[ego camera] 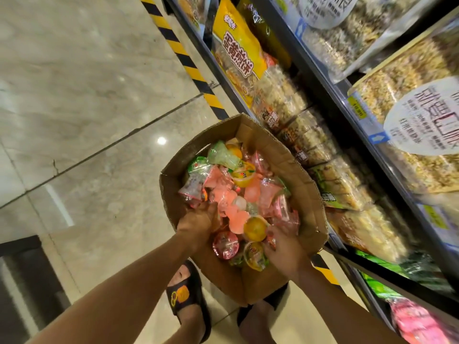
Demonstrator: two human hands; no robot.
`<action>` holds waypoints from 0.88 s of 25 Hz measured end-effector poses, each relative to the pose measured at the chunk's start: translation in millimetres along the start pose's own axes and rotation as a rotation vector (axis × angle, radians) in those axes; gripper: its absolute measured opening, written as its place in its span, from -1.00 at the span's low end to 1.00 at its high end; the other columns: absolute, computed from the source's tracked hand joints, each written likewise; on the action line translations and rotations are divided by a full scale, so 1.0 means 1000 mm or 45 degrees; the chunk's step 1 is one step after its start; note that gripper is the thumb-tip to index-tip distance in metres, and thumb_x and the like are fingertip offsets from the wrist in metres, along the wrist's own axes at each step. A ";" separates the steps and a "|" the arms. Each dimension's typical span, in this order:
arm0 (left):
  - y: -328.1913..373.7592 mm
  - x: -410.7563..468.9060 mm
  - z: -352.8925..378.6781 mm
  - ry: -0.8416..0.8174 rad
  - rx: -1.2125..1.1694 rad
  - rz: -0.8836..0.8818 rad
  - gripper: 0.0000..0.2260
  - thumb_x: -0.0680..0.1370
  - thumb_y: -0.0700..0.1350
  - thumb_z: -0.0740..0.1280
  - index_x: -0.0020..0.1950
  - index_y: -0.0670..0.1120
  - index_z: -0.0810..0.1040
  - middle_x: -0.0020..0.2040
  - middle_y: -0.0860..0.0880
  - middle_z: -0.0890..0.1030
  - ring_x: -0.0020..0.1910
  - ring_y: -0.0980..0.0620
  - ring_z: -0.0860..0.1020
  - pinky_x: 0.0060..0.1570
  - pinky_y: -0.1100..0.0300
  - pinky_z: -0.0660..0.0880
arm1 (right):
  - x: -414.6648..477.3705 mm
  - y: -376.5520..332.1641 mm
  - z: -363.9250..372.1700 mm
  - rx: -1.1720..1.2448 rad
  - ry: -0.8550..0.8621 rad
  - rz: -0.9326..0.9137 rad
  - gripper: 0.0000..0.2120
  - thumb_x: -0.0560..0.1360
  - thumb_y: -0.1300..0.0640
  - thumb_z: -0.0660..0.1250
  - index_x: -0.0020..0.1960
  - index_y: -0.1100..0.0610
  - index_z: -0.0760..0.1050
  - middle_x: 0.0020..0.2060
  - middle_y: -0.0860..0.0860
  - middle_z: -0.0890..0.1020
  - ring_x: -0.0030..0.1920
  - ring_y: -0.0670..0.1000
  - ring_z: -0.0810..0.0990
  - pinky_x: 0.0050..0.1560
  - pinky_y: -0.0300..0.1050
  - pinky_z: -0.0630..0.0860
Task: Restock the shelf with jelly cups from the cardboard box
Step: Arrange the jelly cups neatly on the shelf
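An open cardboard box (280,155) stands on the floor in front of me, filled with several jelly cups (238,192) in pink, orange, yellow and green wrappers. Both my hands reach into its near end. My left hand (198,220) has its fingers curled down into the pink cups at the left side. My right hand (283,247) curls round cups at the near right, next to an orange cup (255,228). What each hand grips is partly hidden by the fingers. The shelf (352,103) rises to the right.
The shelf holds bagged snacks: a yellow bag (238,45), clear bags of grain bars (280,95) and pink packs (417,324) low down. Yellow-black tape (183,55) marks the floor along the shelf base. My sandalled feet (186,294) stand by the box. Tiled floor lies to the left.
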State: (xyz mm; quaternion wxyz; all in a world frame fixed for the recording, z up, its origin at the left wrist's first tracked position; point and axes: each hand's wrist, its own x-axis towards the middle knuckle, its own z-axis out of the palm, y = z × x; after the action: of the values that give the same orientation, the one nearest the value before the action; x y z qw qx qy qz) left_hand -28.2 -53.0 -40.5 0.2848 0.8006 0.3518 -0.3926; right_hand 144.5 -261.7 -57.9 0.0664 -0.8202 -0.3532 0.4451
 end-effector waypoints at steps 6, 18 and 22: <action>-0.019 -0.033 -0.016 0.281 -0.527 0.150 -0.17 0.58 -0.21 0.35 0.62 0.29 -0.08 0.65 0.01 0.13 0.44 -0.15 0.44 0.42 0.03 0.39 | 0.032 -0.013 0.021 -0.631 -0.083 -0.069 -0.36 0.42 0.16 0.42 0.43 -0.04 0.25 0.46 0.07 0.27 0.47 0.18 0.29 0.36 0.13 0.42; -0.036 -0.081 -0.016 0.521 -0.919 0.246 -0.28 0.56 -0.03 0.37 0.59 0.35 0.07 0.59 0.05 0.28 0.44 -0.02 0.44 0.40 0.06 0.43 | 0.000 -0.045 0.001 -0.700 0.030 -0.025 -0.28 0.38 0.07 0.51 0.46 -0.17 0.31 0.37 -0.03 0.47 0.35 0.12 0.49 0.24 0.13 0.47; -0.028 -0.140 -0.035 0.475 -1.023 0.309 -0.36 0.57 0.24 0.29 0.61 0.27 0.13 0.56 0.03 0.34 0.45 0.00 0.45 0.38 -0.09 0.46 | -0.052 -0.092 -0.064 -0.502 0.088 -0.054 -0.33 0.47 -0.10 0.43 0.50 -0.21 0.24 0.43 -0.14 0.43 0.39 0.02 0.45 0.28 0.02 0.44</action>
State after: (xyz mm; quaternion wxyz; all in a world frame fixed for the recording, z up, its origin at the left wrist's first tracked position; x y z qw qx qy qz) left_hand -97.1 -58.5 88.9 0.5484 0.7190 0.4253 -0.0379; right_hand 127.8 -213.4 54.5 -0.0741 -0.8245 -0.4481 0.3376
